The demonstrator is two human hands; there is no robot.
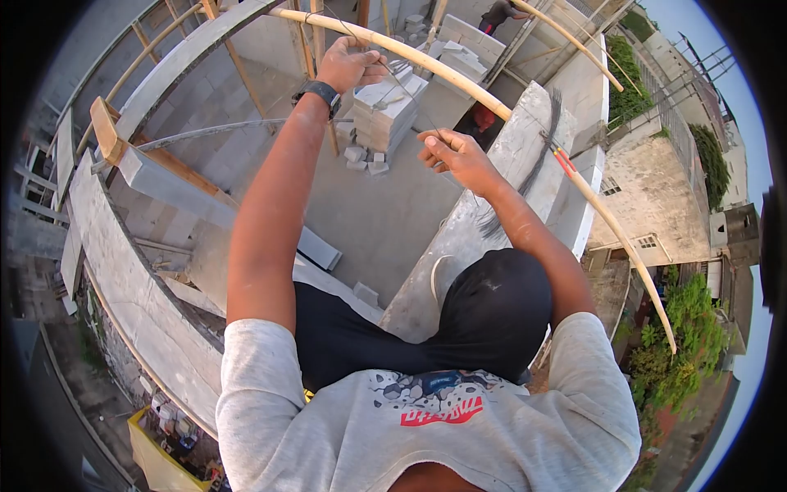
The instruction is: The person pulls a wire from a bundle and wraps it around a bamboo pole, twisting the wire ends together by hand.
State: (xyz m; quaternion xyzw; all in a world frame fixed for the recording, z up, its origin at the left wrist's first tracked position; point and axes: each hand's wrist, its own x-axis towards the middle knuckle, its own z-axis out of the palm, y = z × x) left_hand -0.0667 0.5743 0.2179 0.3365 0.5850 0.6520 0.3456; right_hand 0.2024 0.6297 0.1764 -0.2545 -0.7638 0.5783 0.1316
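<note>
My left hand (351, 66), with a dark watch (322, 93) on its wrist, is just under a long bamboo pole (410, 54). Its fingers are pinched around a thin dark wire (399, 80). Lower and to the right, my right hand (461, 159) is closed with thumb against fingers on the wire's other end. The wire stretches between both hands and loops up by the pole. On the concrete wall top beside my right arm lies a bundle of wires (551, 135). A tool with red and yellow handles (563, 161) rests by it.
I sit astride a concrete wall (430, 275), high above a floor (361, 213). Stacked grey blocks (385, 115) stand below. A curved wall (135, 283) and timber props are on the left. One person (500, 15) is at the top, another (479, 123) beneath the pole. Houses lie right.
</note>
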